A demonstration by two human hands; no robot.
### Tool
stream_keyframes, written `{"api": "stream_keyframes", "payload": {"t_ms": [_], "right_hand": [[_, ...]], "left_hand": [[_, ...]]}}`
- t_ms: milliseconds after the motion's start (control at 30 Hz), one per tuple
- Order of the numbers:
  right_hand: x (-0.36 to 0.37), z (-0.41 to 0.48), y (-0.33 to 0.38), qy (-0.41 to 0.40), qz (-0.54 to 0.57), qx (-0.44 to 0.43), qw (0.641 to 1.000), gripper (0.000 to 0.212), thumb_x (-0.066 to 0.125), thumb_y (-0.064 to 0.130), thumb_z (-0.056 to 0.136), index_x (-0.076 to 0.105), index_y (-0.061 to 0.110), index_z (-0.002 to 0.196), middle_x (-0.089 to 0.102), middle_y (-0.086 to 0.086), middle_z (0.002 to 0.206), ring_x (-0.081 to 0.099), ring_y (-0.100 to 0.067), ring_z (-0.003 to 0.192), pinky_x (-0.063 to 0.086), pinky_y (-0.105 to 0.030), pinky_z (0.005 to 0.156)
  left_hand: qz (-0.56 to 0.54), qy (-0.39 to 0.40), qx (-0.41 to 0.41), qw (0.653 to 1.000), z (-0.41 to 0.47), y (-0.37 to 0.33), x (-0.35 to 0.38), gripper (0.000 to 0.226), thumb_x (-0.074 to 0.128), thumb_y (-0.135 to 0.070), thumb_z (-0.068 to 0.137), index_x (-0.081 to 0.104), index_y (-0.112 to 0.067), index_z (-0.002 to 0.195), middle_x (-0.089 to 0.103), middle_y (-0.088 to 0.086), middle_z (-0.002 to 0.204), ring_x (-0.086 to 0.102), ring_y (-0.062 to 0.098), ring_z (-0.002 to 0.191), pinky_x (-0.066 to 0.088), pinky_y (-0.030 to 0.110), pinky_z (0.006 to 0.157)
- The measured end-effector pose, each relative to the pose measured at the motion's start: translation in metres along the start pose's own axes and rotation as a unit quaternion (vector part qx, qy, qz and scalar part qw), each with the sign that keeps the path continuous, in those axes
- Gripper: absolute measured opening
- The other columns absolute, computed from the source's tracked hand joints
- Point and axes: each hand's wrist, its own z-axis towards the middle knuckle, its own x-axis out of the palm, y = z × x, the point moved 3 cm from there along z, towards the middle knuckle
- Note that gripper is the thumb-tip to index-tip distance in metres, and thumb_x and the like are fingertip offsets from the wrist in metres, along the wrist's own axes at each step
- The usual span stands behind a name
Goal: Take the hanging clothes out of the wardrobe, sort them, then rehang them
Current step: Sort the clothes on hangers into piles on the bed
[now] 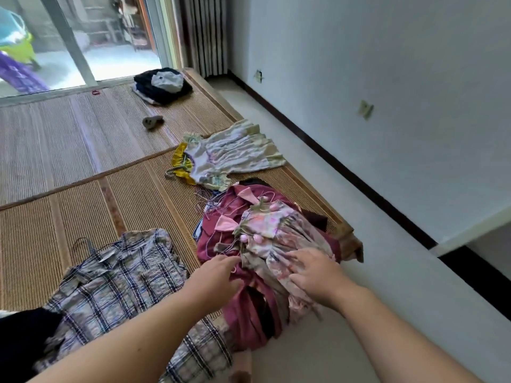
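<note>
Woven straw mats [83,150] over a low platform [347,236], white wall [387,64] to the right, glass door [119,56] at the far end. Close in: right hand [312,272] laid flat on the floral dress [276,233], fingers spread, gripping nothing; left hand [218,275] against the maroon garment [249,308] just beside it, fingertips lost in the folds (pinching or only touching, impossible to tell). Main risk in lifting the dress alone: dragging the maroon piece along by the thin wire hangers [210,205] tangled at the top of the two, or tipping both off the platform edge, close on the right. So, directly under both hands, the unsorted pair; under the left forearm, a plaid shirt [119,283]; farther out and well apart, a pale dress [235,156] spread over something yellow; beyond that, near the door, a dark folded stack [163,84].
</note>
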Motion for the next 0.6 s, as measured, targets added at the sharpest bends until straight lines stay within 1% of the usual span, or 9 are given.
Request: {"api": "stream_keyframes", "payload": {"t_ms": [100, 200, 267, 400, 467, 533, 600], "right_hand": [[-0.004, 0.043, -0.024, 0.02, -0.003, 0.003, 1.0, 0.052, 0.054, 0.037, 0.087, 0.043, 0.031, 0.137, 0.041, 0.006, 0.142, 0.037, -0.013, 0.131, 0.03, -0.028, 0.106], [-0.011, 0.096, -0.039, 0.038, -0.019, -0.008, 0.999, 0.055, 0.053, 0.039, 0.086, 0.04, 0.033, 0.138, 0.041, 0.008, 0.143, 0.037, -0.013, 0.13, 0.034, -0.033, 0.108], [-0.012, 0.136, -0.044, 0.059, -0.039, -0.027, 0.997, 0.056, 0.053, 0.038, 0.085, 0.039, 0.032, 0.14, 0.041, 0.007, 0.143, 0.037, -0.013, 0.131, 0.035, -0.036, 0.108], [-0.007, 0.209, -0.045, 0.1, -0.059, -0.06, 0.991, 0.054, 0.052, 0.035, 0.087, 0.039, 0.033, 0.139, 0.039, 0.005, 0.144, 0.039, -0.014, 0.13, 0.034, -0.033, 0.107], [-0.001, 0.243, -0.045, 0.123, -0.061, -0.079, 0.987, 0.055, 0.053, 0.033, 0.087, 0.037, 0.034, 0.14, 0.038, 0.005, 0.145, 0.041, -0.015, 0.128, 0.034, -0.032, 0.105], [0.002, 0.274, -0.043, 0.138, -0.072, -0.097, 0.983, 0.058, 0.054, 0.031, 0.086, 0.036, 0.035, 0.14, 0.037, 0.006, 0.145, 0.04, -0.015, 0.129, 0.034, -0.033, 0.104], [0.007, 0.311, -0.043, 0.142, -0.096, -0.122, 0.978, 0.058, 0.056, 0.034, 0.086, 0.036, 0.033, 0.14, 0.038, 0.005, 0.145, 0.037, -0.017, 0.132, 0.033, -0.035, 0.107]], "left_hand": [[-0.009, 0.007, -0.03, 0.999, 0.041, 0.008, 0.006, 0.055, 0.054, -0.042, 0.086, 0.04, -0.034, 0.138, 0.045, -0.007, 0.139, 0.049, 0.013, 0.121, 0.042, 0.032, 0.1], [-0.028, 0.005, -0.062, 0.998, 0.086, 0.016, 0.012, 0.053, 0.056, -0.041, 0.086, 0.043, -0.033, 0.137, 0.045, -0.005, 0.139, 0.049, 0.015, 0.122, 0.041, 0.033, 0.101], [-0.046, 0.006, -0.089, 0.995, 0.113, 0.023, 0.017, 0.055, 0.056, -0.041, 0.086, 0.042, -0.032, 0.138, 0.045, -0.004, 0.14, 0.049, 0.015, 0.124, 0.042, 0.034, 0.102], [-0.06, 0.017, -0.128, 0.99, 0.154, 0.041, 0.026, 0.053, 0.056, -0.041, 0.085, 0.045, -0.033, 0.136, 0.048, -0.005, 0.136, 0.05, 0.015, 0.122, 0.041, 0.032, 0.1], [-0.06, 0.022, -0.157, 0.986, 0.169, 0.053, 0.03, 0.051, 0.056, -0.04, 0.084, 0.046, -0.034, 0.133, 0.051, -0.005, 0.132, 0.052, 0.016, 0.119, 0.044, 0.033, 0.099], [-0.066, 0.027, -0.181, 0.981, 0.181, 0.065, 0.035, 0.05, 0.055, -0.04, 0.084, 0.047, -0.034, 0.132, 0.053, -0.006, 0.129, 0.053, 0.015, 0.117, 0.045, 0.036, 0.098], [-0.082, 0.023, -0.212, 0.973, 0.195, 0.08, 0.04, 0.051, 0.057, -0.042, 0.084, 0.047, -0.033, 0.133, 0.052, -0.006, 0.13, 0.054, 0.014, 0.115, 0.045, 0.035, 0.099]]}}
